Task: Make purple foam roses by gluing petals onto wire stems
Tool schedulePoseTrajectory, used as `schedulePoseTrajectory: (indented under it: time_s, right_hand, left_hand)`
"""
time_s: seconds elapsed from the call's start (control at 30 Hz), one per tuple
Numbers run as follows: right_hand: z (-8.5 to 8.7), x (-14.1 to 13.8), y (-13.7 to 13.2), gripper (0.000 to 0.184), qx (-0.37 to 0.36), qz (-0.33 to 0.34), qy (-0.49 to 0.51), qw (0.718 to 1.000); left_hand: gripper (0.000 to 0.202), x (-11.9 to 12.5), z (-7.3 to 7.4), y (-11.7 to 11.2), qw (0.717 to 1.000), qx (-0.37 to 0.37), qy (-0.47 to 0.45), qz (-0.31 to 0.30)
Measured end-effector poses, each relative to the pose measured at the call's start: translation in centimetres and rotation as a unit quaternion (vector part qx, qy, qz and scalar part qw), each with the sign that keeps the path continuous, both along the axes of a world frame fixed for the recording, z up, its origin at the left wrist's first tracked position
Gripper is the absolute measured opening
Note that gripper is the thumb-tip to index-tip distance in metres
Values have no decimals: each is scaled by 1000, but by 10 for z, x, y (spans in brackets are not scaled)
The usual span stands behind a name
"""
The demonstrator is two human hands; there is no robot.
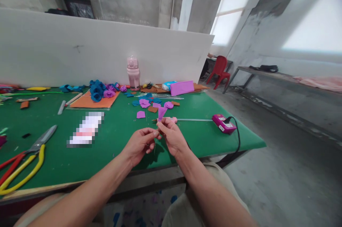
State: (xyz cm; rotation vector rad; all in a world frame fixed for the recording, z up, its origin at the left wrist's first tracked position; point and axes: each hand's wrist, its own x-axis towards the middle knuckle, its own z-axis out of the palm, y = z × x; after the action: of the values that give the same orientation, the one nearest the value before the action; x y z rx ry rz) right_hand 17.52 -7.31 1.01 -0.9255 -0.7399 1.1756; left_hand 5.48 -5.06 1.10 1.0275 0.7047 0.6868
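My right hand (173, 137) is closed in a pinch on the base of a purple petal piece (161, 113) shaped like a small cone. My left hand (141, 143) meets it just below, its fingers pinched on what looks like a thin wire stem hanging down between the hands. Behind my right fingers lies a pink glue gun (174, 119), partly hidden, with a clear glue stick (196, 120) reaching right. Loose purple petals (140, 114), blue petals (157, 101) and brown pieces (153, 109) lie just beyond my hands on the green table (117, 163).
Yellow-and-red-handled shears (40, 145) lie at left near a blurred-out flat item (87, 129). Blue and purple flowers (97, 91) rest on orange sheets (80, 101). A pink bottle (133, 73) stands against a white board (107, 48). At right sits a magenta power socket (223, 123) with a black cable.
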Motion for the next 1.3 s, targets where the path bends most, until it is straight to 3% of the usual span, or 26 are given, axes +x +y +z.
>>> schedulePoseTrajectory:
  time_s: [0.23, 0.47, 0.63, 0.83, 1.03, 1.17, 1.3]
  right_hand:
    - [-2, 7, 1, 23, -7, -22, 11, 1000]
    - [10, 0, -12, 23, 19, 64, -34, 997]
    - [-10, -23, -44, 23, -4, 80, -11, 997]
    - [-34, -33, -88, 24, 2, 70, 2, 998]
    - [-42, -36, -97, 21, 10, 55, -41, 998]
    - [-30, -40, -107, 22, 40, 82, -35, 995]
    - [-14, -49, -130, 28, 93, 179, -83, 976]
  left_hand:
    - [22, 6, -3, -6, 1000, -3, 10, -6]
    - [22, -8, 2, -33, 998, 20, -39, 50]
    - [24, -39, -4, -68, 992, 51, -14, 112]
    - [26, -54, -7, -93, 990, 100, 17, 96]
    - [21, -71, 13, -106, 980, 150, 117, 63]
    - [15, -97, 32, -125, 940, 259, 187, 117]
    - [19, -101, 27, -153, 972, 123, 148, 133]
